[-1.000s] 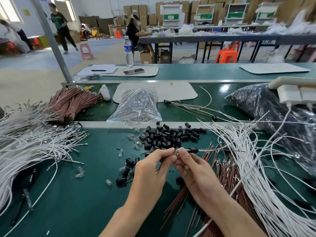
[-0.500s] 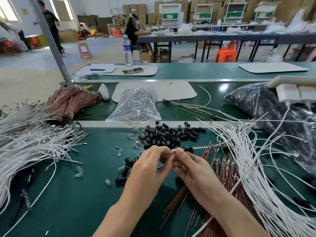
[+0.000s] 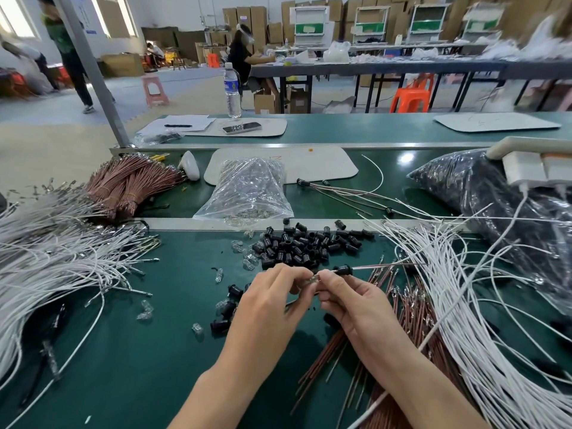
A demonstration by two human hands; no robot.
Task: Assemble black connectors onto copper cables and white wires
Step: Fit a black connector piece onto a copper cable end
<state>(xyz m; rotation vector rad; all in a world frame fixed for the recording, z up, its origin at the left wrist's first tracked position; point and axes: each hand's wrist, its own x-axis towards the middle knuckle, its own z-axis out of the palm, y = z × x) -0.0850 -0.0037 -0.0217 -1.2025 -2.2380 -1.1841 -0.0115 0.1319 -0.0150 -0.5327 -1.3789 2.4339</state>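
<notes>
My left hand [image 3: 272, 300] and my right hand [image 3: 353, 301] meet fingertip to fingertip over the green bench. Between them sits a small shiny terminal [image 3: 313, 279]; both hands pinch it. A black connector [image 3: 343, 270] sits just past my right fingertips on a copper cable [image 3: 383, 266] that runs off to the right. A heap of loose black connectors [image 3: 305, 245] lies just beyond the hands. Loose copper cables [image 3: 402, 308] lie under my right wrist. White wires [image 3: 464, 292] fan out at the right.
Another mass of white wires [image 3: 52, 258] fills the left. A copper cable bundle [image 3: 130, 184], a clear bag of parts [image 3: 250, 190] and a dark plastic bag [image 3: 495, 193] sit behind. Small clear bulbs [image 3: 145, 309] and a few black connectors [image 3: 227, 308] dot the mat.
The hands have stayed together in the same spot. The black connector and its cable have shifted slightly toward my right fingertips; the fingers have closed in on the small terminal.
</notes>
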